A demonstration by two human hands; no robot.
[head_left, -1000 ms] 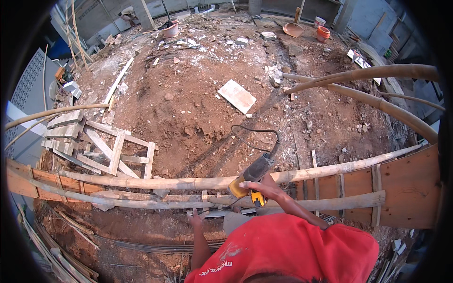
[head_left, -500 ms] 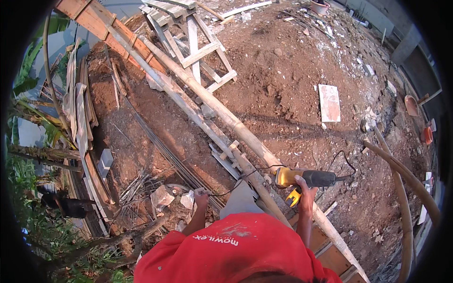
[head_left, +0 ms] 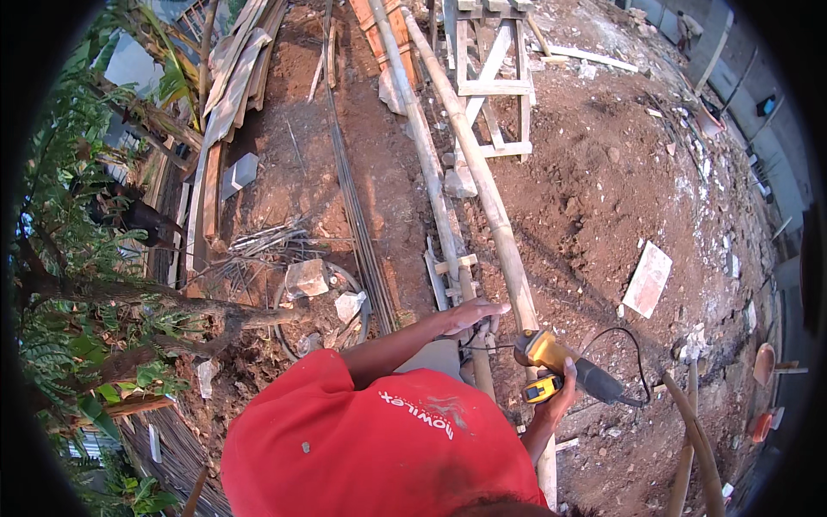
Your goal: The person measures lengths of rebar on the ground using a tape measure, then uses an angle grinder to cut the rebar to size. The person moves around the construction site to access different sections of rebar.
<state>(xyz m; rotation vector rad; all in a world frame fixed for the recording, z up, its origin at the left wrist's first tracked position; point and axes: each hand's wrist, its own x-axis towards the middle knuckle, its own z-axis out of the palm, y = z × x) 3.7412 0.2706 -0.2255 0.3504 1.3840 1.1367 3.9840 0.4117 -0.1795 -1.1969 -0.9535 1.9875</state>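
Observation:
My right hand (head_left: 560,398) grips an angle grinder (head_left: 587,376) with a yellow head and a dark body. Beside that hand's fingers is a small yellow-and-black tape measure (head_left: 542,389), seemingly held in the same hand. My left hand (head_left: 472,317) reaches across my front, fingers stretched toward a long bamboo pole (head_left: 491,211); whether the fingertips touch it I cannot tell. Below this hand a dark cord (head_left: 495,347) runs to the grinder's side. A thinner wooden pole (head_left: 419,129) with small cross blocks lies alongside the bamboo.
A wooden trestle (head_left: 495,88) stands ahead on bare soil. To the left lie steel rods (head_left: 357,207), stacked planks (head_left: 234,73), a concrete block (head_left: 239,175) and rubble (head_left: 307,279). A pale flat slab (head_left: 647,279) and more poles (head_left: 689,431) are on the right.
My view has turned leftward. My left hand has moved from the cord at my left side across to the bamboo pole, while the right hand keeps the grinder, now tilted downward to the right.

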